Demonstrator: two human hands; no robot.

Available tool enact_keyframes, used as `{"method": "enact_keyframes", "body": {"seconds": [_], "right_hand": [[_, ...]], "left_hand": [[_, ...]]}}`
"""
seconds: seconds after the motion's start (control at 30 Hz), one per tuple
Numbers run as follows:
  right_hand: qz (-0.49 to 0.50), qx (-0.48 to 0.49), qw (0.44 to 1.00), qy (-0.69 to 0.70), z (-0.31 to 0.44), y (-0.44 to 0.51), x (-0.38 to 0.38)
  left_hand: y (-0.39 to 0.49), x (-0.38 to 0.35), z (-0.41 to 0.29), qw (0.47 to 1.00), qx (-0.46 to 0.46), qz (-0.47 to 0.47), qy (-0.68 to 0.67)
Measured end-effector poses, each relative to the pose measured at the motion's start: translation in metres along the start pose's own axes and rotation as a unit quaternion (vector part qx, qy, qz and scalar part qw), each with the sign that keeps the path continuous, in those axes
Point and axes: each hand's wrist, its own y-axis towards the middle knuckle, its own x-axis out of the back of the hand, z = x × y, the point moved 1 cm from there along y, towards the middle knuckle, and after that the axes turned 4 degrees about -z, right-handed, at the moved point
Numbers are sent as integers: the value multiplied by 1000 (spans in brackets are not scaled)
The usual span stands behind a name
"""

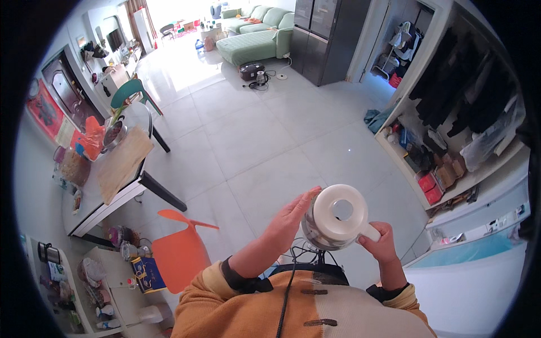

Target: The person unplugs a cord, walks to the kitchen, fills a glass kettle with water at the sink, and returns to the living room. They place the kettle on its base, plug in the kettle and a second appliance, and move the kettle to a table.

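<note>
A glass kettle with a white lid and handle [340, 212] is held up in front of my body, seen from above. My right hand [380, 243] is closed around its white handle on the right side. The fingers of my left hand [291, 215] lie straight along the left side of the glass, near the lid's rim; whether the palm bears on it cannot be told. Black cables [305, 250] show below the kettle, near my lap.
An orange chair [179, 257] stands left of me. Beyond it is a table [91, 213] bearing a wooden board [127, 164] and a metal pot [114, 134]. A cooker [252, 71] and another glass kettle [261, 78] sit on the floor ahead. An open wardrobe [401, 177] stands at right.
</note>
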Motion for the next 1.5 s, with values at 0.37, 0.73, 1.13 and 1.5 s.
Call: {"method": "enact_keyframes", "body": {"seconds": [0.37, 0.73, 1.13, 1.5], "right_hand": [[-5, -51, 999, -18, -53, 185, 61], [115, -5, 990, 81, -120, 442, 135], [167, -26, 984, -59, -153, 673, 144], [148, -47, 982, -111, -166, 872, 151]], "left_hand": [[202, 12, -20, 1000, 25, -13, 9], [422, 6, -41, 994, -44, -100, 19], [645, 96, -80, 994, -27, -101, -11], [844, 143, -139, 994, 1, -109, 3]]}}
